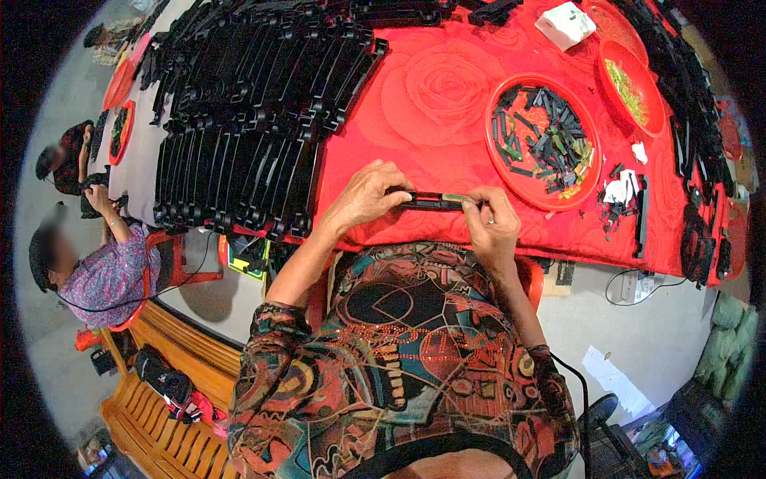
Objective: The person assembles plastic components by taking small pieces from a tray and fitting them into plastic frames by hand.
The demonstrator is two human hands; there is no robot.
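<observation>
Presently, both hands grip one slim black plastic bar [431, 202] at frame centre, above the near edge of a red rose-patterned tablecloth [435, 88]: left hand [369, 194] on its left end, right hand [491, 221] pinching its right end. Upper left, dense rows of long black plastic parts [231, 180]; upper right, a round red plastic tray [523, 184] of small dark strips. Lower left, a slatted wooden bench [159, 419] stands on pale grey flooring [658, 319]; mid-left, a seated co-worker [116, 275].
</observation>
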